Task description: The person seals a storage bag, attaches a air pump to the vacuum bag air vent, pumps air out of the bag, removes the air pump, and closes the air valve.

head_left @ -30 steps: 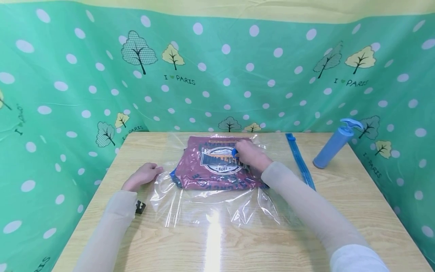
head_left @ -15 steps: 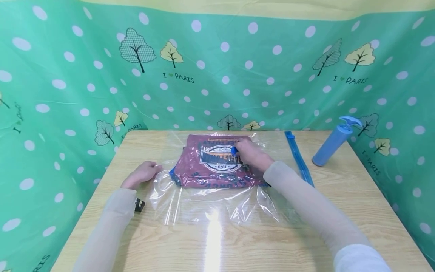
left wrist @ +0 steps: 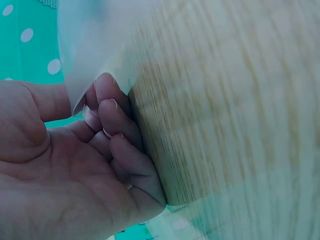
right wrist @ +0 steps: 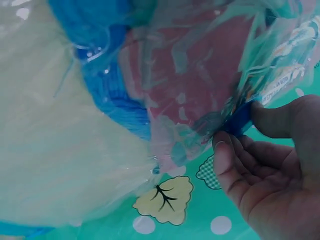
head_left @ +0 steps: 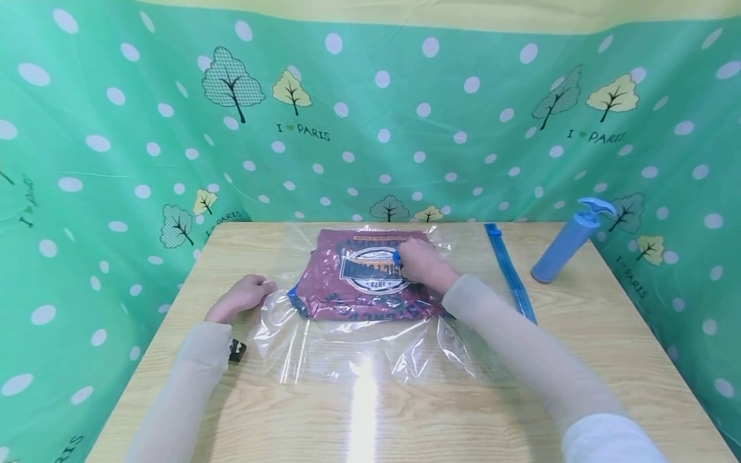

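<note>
A clear vacuum storage bag (head_left: pixel 353 360) lies flat on the table with folded maroon printed clothing (head_left: pixel 324 273) inside. My right hand (head_left: pixel 425 262) is over the clothing, thumb and fingers pinching a round blue valve cap (right wrist: pixel 241 119) on the bag. Beyond the left end of the clothing, my left hand (head_left: pixel 243 294) holds the bag's edge; in the left wrist view, the thumb and index finger pinch a plastic corner (left wrist: pixel 78 106). Blue fabric (right wrist: pixel 112 80) shows beside the maroon cloth in the right wrist view.
A blue hand pump (head_left: pixel 561 251) stands tilted at the back right. The bag's blue zip strip (head_left: pixel 509 270) runs along its right side, partly behind my right forearm. A small black piece (head_left: pixel 237 350) lies beside my left wrist. Green dotted cloth (head_left: pixel 370 116) surrounds the wooden table.
My right hand has shifted and turned very slightly at the valve cap, still holding it. The left hand stays at the bag's edge. The head view has tilted a little.
</note>
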`<state>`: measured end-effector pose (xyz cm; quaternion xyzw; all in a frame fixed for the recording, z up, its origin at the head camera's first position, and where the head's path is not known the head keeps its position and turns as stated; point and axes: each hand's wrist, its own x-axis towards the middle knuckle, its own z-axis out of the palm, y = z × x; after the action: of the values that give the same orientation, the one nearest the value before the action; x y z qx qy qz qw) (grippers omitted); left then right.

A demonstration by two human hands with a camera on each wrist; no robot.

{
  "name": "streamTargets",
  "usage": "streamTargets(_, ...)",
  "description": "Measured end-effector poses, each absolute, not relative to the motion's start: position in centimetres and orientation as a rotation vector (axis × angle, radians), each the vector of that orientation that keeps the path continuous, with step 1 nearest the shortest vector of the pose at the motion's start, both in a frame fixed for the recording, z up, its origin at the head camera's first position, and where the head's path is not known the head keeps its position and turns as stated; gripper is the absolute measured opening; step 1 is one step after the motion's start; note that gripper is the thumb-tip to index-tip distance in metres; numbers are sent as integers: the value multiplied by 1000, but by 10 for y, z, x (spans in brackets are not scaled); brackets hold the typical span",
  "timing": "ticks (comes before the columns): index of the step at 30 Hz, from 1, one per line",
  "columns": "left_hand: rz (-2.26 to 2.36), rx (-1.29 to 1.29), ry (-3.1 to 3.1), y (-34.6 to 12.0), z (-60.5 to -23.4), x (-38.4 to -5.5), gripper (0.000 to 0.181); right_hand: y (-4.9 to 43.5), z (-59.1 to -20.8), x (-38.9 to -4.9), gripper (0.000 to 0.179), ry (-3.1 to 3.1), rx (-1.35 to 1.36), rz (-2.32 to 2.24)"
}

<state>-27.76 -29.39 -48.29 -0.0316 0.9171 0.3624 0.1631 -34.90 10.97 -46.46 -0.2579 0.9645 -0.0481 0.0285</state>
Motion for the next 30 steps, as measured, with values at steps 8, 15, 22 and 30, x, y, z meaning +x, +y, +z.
streamTargets(8, 1040, -81, 2610, -294, -484, -277, 34, 95, -460, -344, 13, 3051, -617, -236)
streamTargets(15, 1040, -89, 2622, -293, -486, -277, 32, 101, -463, -346, 8, 3063, -534, -390)
streamTargets(22, 1035, -99, 2620, -297, -485, -277, 33, 103, -466, -346, 14, 3085, -568, -396)
streamTargets(30, 1059, -94, 2600, -294, -484, -276, 35, 104, -469, -343, 15, 3080, -576, -395)
